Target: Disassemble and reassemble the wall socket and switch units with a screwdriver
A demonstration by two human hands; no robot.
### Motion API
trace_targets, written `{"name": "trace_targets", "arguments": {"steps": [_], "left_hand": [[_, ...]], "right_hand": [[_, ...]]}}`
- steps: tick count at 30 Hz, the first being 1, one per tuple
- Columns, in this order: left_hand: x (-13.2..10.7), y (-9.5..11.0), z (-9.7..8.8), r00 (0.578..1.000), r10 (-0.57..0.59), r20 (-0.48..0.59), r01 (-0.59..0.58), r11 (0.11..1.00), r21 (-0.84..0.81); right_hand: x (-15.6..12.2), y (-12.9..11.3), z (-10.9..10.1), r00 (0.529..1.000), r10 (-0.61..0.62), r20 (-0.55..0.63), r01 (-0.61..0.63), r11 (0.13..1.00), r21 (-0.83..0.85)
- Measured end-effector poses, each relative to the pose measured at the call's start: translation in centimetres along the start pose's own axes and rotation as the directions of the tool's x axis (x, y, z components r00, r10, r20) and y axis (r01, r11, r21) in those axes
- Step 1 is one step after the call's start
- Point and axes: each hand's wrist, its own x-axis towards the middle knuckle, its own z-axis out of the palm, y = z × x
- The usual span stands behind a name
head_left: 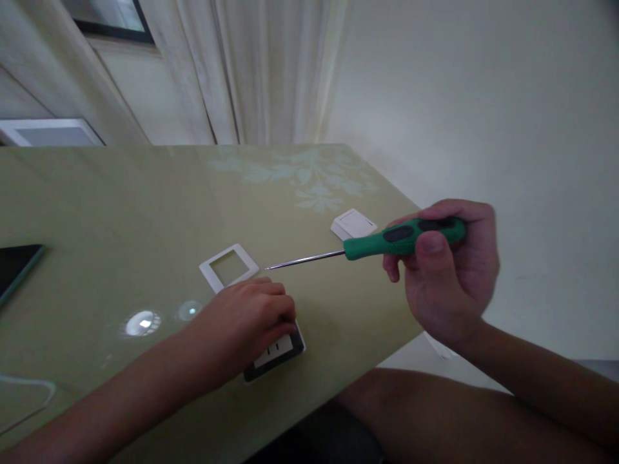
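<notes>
My right hand [447, 270] is closed around the green handle of a screwdriver [387, 241], held above the table's right edge with the metal shaft pointing left. My left hand [249, 316] rests on the table with fingers curled over a wall socket module [275, 353], white-faced with a dark backing, pressing it down. A white square cover frame [229, 265] lies just beyond my left hand, near the screwdriver tip. A small white switch plate [353, 223] lies farther right, near the table edge.
The yellow-green glass-topped table [120, 212] has a pale leaf pattern at the far side. A dark tablet or phone [14, 267] lies at the left edge. Curtains [251, 71] hang behind. My bare knee [435, 412] shows below the table's near edge.
</notes>
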Motion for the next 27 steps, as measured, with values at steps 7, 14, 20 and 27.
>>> {"name": "trace_targets", "arguments": {"steps": [7, 14, 20, 27], "left_hand": [[-0.04, -0.38, 0.35, 1.0, -0.002, -0.03, 0.002, 1.0, -0.007], [-0.07, -0.04, 0.25, 1.0, -0.019, -0.014, 0.019, 1.0, 0.0], [0.03, 0.28, 0.14, 0.999, -0.03, -0.021, 0.032, 0.997, 0.064], [0.39, 0.36, 0.19, 0.998, -0.05, -0.041, 0.05, 0.999, 0.008]], "right_hand": [[-0.07, -0.2, 0.09, 1.0, 0.008, 0.01, -0.008, 1.0, 0.017], [-0.01, -0.38, 0.16, 1.0, -0.001, 0.014, 0.001, 1.0, 0.003], [0.03, -0.36, 0.21, 1.0, -0.012, 0.016, 0.011, 0.999, 0.033], [-0.01, -0.54, 0.28, 1.0, 0.014, 0.021, -0.014, 1.0, 0.018]]}}
